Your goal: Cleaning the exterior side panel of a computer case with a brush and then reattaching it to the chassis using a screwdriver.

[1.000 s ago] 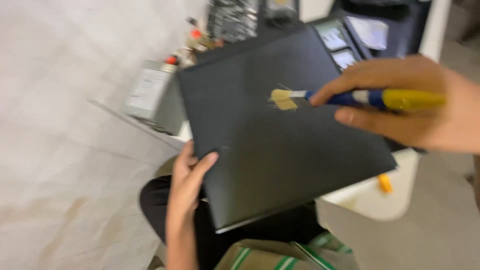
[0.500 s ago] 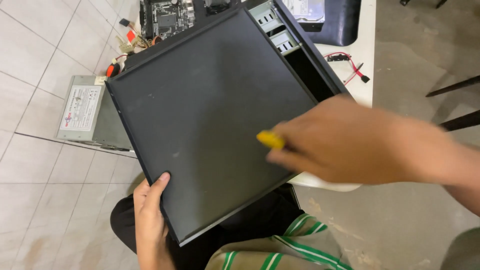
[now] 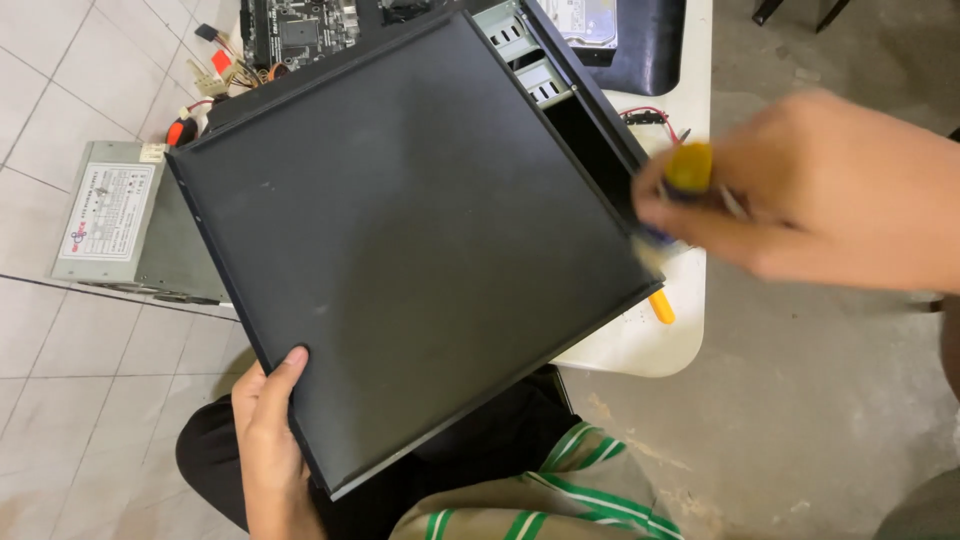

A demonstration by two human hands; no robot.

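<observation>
A broad, flat side panel (image 3: 410, 250) of matt black sheet metal fills the middle of the view, roughly square, with a thin folded lip along its edges and faint dusty scuffs on its face. It lies tilted over the open computer case (image 3: 590, 130), reaching from the far part of the counter (image 3: 640, 345) out past its near edge, above the person's lap.

The left hand (image 3: 268, 430) grips the panel's near left edge, thumb laid flat on top and fingers curled underneath. The right hand (image 3: 810, 190), blurred, is closed around a screwdriver (image 3: 688, 170) with a rounded yellow handle end and a blue section lower down; it sits just past the panel's right edge, above the right side of the counter. Its tip cannot be made out.

The counter is smooth white with a rounded near-right corner. A small orange piece (image 3: 661, 307) lies on it close to the panel's right corner, and thin red and black wires (image 3: 650, 115) curl near its right edge.

On the pale tiled floor to the left stands a boxy grey metal power supply (image 3: 115, 225) with a printed label, beside the panel's left edge. A dark circuit board (image 3: 298, 30) shows by the counter's far left corner, with coloured plastic connectors (image 3: 215, 65) nearby. A silvery hard drive (image 3: 590, 20) lies at the far edge.
</observation>
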